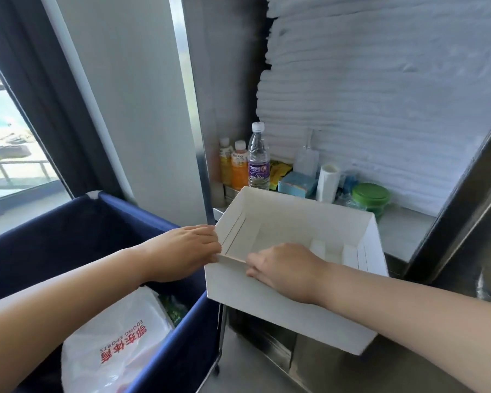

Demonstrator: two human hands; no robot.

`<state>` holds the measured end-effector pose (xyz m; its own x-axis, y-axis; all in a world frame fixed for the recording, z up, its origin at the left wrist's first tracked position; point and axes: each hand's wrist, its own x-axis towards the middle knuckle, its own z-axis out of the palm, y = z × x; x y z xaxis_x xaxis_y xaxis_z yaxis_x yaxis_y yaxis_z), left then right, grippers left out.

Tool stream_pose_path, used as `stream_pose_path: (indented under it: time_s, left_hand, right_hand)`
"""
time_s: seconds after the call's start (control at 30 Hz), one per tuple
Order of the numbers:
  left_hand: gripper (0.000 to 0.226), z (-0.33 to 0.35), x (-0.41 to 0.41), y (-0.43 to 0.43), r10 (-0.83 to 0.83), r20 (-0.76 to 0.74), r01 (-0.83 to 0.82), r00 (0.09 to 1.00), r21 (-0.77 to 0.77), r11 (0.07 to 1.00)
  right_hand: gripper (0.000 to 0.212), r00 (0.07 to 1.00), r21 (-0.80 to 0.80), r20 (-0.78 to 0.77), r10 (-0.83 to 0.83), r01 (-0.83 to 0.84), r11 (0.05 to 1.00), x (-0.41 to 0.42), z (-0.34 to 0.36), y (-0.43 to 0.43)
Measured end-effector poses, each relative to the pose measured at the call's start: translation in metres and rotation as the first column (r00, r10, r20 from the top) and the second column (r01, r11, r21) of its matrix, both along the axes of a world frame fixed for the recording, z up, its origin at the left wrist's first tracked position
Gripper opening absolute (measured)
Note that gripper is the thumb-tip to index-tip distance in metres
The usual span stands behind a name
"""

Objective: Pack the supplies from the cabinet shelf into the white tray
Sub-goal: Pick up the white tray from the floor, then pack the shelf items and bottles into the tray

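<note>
The white tray (284, 310) sticks out over the front edge of the steel cabinet shelf (403, 231). My left hand (187, 248) grips its left near corner. My right hand (287, 268) holds the near rim, fingers curled over it. Inside the tray lie small white blocks (335, 251) at the right. Behind the tray on the shelf stand a clear water bottle (258, 157), two orange juice bottles (238, 165), yellow packets (278, 171), a light blue box (296, 185), a white roll (328, 182) and a green-lidded container (370, 198).
A tall stack of folded white towels (380, 95) fills the shelf's back right. At the lower left is a navy cloth cart bin (68, 234) holding a white plastic bag (116, 344) with red lettering. A window (6, 137) is at the far left.
</note>
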<state>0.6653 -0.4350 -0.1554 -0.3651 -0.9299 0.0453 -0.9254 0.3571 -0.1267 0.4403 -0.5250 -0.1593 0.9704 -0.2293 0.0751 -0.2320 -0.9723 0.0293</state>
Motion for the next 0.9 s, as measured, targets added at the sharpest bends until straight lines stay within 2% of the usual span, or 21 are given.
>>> stream_pose_path:
  time_s: [0.1, 0.2, 0.23, 0.27, 0.33, 0.43, 0.6, 0.8, 0.9]
  left_hand:
    - [0.028, 0.001, 0.012, -0.013, 0.016, 0.004, -0.016, 1.0, 0.057, 0.998]
    - [0.023, 0.0, 0.024, -0.025, -0.006, -0.012, 0.007, 1.0, 0.076, 0.997]
    - [0.023, -0.001, 0.028, -0.028, -0.015, -0.011, 0.016, 1.0, 0.083, 0.996]
    - [0.024, -0.002, 0.032, -0.032, -0.025, -0.01, 0.026, 1.0, 0.089, 0.996]
    - [0.023, -0.002, 0.04, -0.04, -0.045, -0.015, 0.046, 0.999, 0.095, 0.994]
    - [0.021, -0.004, 0.051, -0.052, -0.089, -0.019, 0.091, 0.996, 0.091, 0.992]
    - [0.018, -0.01, 0.071, -0.075, -0.144, -0.038, 0.147, 0.989, 0.098, 0.984]
    - [0.025, -0.01, 0.08, -0.096, -0.229, 0.015, 0.225, 0.973, 0.121, 0.967]
    - [0.028, 0.003, 0.08, -0.101, -0.172, -0.114, 0.196, 0.979, 0.252, 0.948]
  right_hand:
    - [0.033, 1.0, 0.038, 0.024, 0.002, -0.003, 0.999, 0.007, 0.002, -0.01]
    - [0.035, 0.995, 0.273, 0.06, -0.086, 0.066, 0.96, 0.007, 0.004, -0.028]
    - [0.038, 0.989, 0.301, 0.075, -0.127, 0.099, 0.949, 0.005, 0.003, -0.038]
    - [0.045, 0.982, 0.274, 0.077, -0.17, 0.143, 0.951, 0.003, 0.001, -0.051]
    - [0.059, 0.963, 0.114, 0.033, -0.267, 0.262, 0.958, -0.003, -0.005, -0.076]
    - [0.071, 0.903, -0.074, -0.086, -0.42, 0.415, 0.907, -0.011, -0.018, -0.107]
    - [0.075, 0.816, -0.166, -0.175, -0.551, 0.528, 0.833, -0.013, -0.037, -0.129]
    - [0.074, 0.801, -0.152, -0.149, -0.58, 0.561, 0.814, -0.013, -0.037, -0.132]
    - [0.072, 0.807, -0.129, -0.152, -0.571, 0.556, 0.821, -0.016, -0.035, -0.133]
